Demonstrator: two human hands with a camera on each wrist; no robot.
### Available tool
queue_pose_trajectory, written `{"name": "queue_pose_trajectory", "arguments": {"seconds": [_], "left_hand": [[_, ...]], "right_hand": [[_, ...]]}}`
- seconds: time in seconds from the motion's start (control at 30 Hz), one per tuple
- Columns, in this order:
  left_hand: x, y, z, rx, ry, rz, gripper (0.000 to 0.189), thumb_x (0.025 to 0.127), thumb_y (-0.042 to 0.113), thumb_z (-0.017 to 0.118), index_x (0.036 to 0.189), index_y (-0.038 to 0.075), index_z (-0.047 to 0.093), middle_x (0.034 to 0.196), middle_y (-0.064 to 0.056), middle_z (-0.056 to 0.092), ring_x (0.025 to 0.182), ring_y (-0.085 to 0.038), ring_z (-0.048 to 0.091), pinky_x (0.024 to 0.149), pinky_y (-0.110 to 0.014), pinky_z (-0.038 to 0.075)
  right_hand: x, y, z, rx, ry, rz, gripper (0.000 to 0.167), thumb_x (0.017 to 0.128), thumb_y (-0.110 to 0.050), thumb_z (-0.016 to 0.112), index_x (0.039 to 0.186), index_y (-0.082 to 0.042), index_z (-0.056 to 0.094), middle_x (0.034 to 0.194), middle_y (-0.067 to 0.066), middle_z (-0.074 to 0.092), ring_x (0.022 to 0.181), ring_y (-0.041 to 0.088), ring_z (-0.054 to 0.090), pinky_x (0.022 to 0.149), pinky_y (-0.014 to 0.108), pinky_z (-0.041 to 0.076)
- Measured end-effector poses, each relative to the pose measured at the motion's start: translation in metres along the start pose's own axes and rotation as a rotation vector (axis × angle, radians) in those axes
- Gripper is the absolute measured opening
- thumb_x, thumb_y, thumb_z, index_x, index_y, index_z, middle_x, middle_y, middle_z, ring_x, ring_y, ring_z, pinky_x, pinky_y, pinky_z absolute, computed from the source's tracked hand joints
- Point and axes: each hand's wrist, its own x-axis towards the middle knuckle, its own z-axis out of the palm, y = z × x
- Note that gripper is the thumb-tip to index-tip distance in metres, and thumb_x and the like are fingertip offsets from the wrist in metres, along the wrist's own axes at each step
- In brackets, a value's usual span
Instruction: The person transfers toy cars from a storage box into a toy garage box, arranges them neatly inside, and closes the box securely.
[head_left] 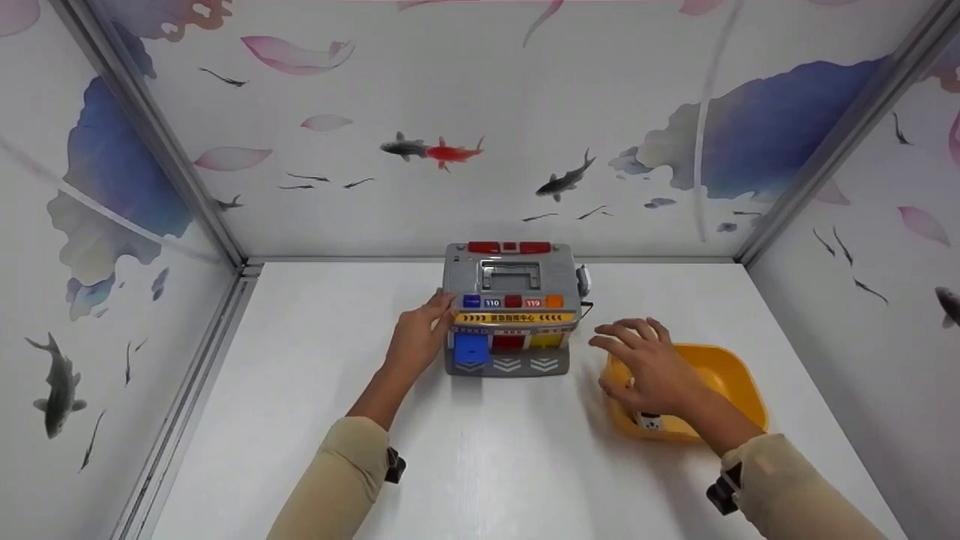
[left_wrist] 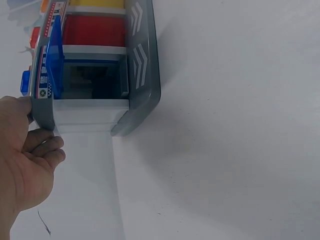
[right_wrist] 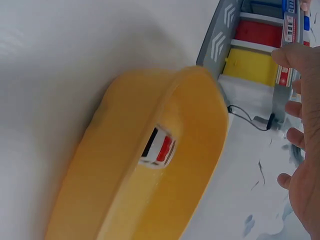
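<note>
A grey toy emergency garage (head_left: 510, 281) has red, yellow and blue doors at its front. Its blue door (left_wrist: 56, 57) is flipped up, baring a dark bay (left_wrist: 95, 80). At the garage's left side, my left hand (head_left: 420, 337) grips the upper corner, thumb towards the front and fingers along the side wall. My right hand (head_left: 652, 367) hovers over the near-left rim of a yellow bin (head_left: 739, 382), fingers spread and holding nothing. Inside the bin lies a small white toy car (right_wrist: 159, 147) with black and red markings, partly hidden by the right hand in the head view.
The garage stands on a white table (head_left: 337, 480) near the back wall (head_left: 495, 210). Printed panels with fish and petals enclose the table at the back and sides. A grey handset (head_left: 583, 280) with a black cord (right_wrist: 245, 117) sits on the garage's right side.
</note>
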Motion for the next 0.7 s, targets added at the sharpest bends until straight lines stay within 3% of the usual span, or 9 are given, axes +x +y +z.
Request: {"name": "queue_pose_trajectory", "arguments": {"seconds": [0.2,0.3,0.47,0.7], "left_hand": [[0.0,-0.003,-0.001,-0.001,0.009,0.009,0.052,0.116,0.046,0.057,0.159,0.017,0.06,0.17,-0.008,0.049,0.158,-0.028,0.052,0.131,-0.048,0.044],[-0.002,-0.005,-0.001,-0.002,0.014,0.016,0.052,0.116,0.045,0.057,0.158,0.014,0.06,0.169,-0.009,0.05,0.157,-0.029,0.053,0.131,-0.047,0.044],[-0.002,-0.004,0.0,0.004,0.014,0.004,0.053,0.116,0.046,0.057,0.158,0.015,0.061,0.168,-0.008,0.051,0.157,-0.028,0.053,0.131,-0.047,0.044],[0.0,0.001,-0.001,-0.019,0.011,0.006,0.053,0.115,0.046,0.058,0.16,0.017,0.059,0.17,-0.007,0.049,0.159,-0.027,0.05,0.132,-0.047,0.043]], "right_hand": [[-0.026,0.026,0.01,0.02,-0.005,0.044,0.047,0.096,-0.028,0.081,0.14,-0.015,0.071,0.15,0.011,0.065,0.137,0.038,0.055,0.118,0.073,0.044],[-0.038,0.034,0.016,0.056,-0.086,0.089,0.046,0.097,-0.026,0.081,0.141,-0.016,0.071,0.149,0.011,0.066,0.137,0.04,0.054,0.116,0.075,0.046],[-0.051,0.047,0.017,0.061,-0.263,0.142,0.055,0.091,-0.036,0.09,0.143,-0.024,0.074,0.154,0.013,0.065,0.142,0.049,0.052,0.112,0.085,0.042],[-0.051,0.057,0.018,0.039,-0.31,0.127,0.068,0.083,-0.041,0.097,0.146,-0.027,0.073,0.156,0.014,0.065,0.139,0.049,0.054,0.106,0.085,0.047]]}}
